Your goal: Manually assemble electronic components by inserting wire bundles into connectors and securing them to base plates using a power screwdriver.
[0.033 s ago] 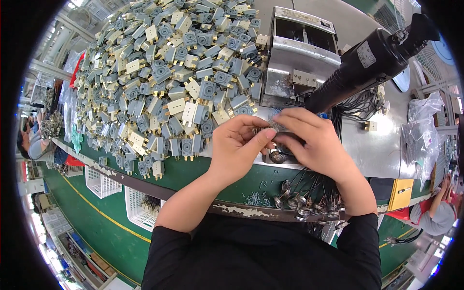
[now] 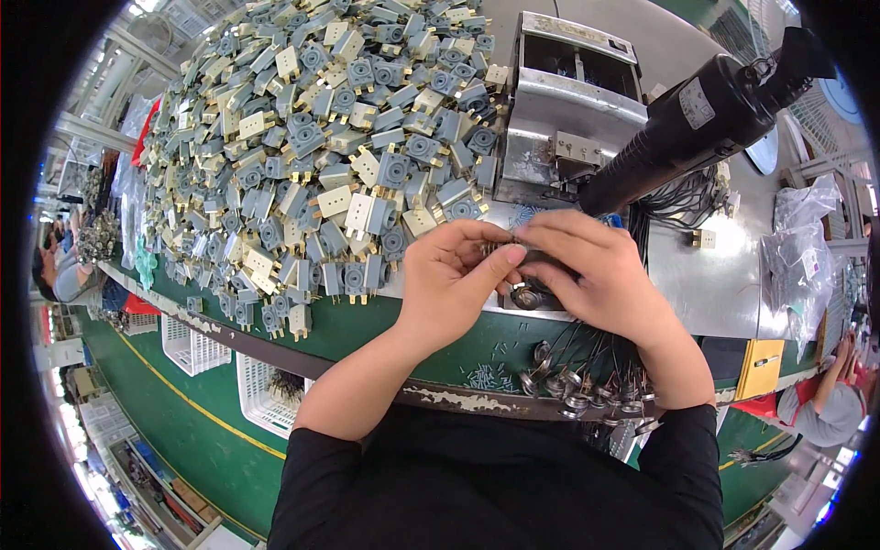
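Both hands meet in front of the metal box. My left hand (image 2: 449,284) is closed, its thumb and fingertips pressed together; what they pinch is mostly hidden. My right hand (image 2: 605,275) curls over from the other side, fingers bent, its fingertips close to the left thumb. Whatever it grips is covered by the fingers. A small round metal part (image 2: 525,297) shows just below the fingertips. The black tip of a power screwdriver (image 2: 674,133) comes down behind my right hand.
A large heap of grey and cream plug blocks (image 2: 321,137) fills the left. The metal box (image 2: 573,115) stands behind the hands. Loose screws (image 2: 488,377) and wired metal rings (image 2: 577,394) lie at the near edge. Right are a plastic bag (image 2: 797,247) and yellow pad (image 2: 759,368).
My right hand's fingers have shifted slightly toward me and to the right. My left hand has barely moved.
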Available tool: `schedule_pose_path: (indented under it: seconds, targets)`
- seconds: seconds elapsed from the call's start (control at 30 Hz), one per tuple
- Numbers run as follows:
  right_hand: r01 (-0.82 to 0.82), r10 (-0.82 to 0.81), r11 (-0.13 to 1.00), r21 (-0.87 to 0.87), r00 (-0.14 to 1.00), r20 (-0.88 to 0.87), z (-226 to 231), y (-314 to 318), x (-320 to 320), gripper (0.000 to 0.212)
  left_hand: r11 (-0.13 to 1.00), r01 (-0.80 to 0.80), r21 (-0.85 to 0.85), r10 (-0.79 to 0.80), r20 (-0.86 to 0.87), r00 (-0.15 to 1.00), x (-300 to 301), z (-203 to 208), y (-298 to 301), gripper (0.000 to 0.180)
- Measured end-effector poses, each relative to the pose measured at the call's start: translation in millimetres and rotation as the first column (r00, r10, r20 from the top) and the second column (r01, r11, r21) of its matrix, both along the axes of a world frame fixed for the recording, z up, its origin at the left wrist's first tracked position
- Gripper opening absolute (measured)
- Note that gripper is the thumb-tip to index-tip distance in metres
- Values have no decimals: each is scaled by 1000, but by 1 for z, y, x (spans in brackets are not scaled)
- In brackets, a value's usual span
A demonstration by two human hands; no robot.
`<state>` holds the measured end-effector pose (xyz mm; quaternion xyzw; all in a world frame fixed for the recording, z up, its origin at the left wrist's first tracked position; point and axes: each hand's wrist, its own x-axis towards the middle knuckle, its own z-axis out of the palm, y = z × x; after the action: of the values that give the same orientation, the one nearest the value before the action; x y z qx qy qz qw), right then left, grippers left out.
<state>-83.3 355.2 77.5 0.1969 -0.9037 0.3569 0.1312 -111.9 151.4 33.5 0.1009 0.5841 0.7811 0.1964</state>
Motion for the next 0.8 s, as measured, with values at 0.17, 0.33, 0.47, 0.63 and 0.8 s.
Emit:
schedule_pose_path:
  seconds: [0.17, 0.33, 0.47, 0.63, 0.8]
  targets:
    - [-48, 49, 998, -49, 999, 3, -1, 3, 1, 25, 999, 30, 17, -30, 5, 1000, 0, 0, 0, 17]
    - [-24, 12, 984, -175, 998, -69, -3, 1, -1, 10, 993, -47, 104, 62, -139, 988, 1, -2, 0, 20]
    - [-6, 2, 969, -245, 1000, -17, 3, 0, 0, 6, 993, -74, 95, 114, -540, 834, -5, -8, 0, 23]
    - [-30, 82, 974, -225, 970, 229, -2, 9, 3, 16, 987, -87, 136, 157, -675, 721, -8, -11, -3, 20]
    - [18, -16, 1000, -25, 998, 68, -4, 5, 3, 6, 970, -207, 128, 241, -372, 896, 2, -5, 0, 32]
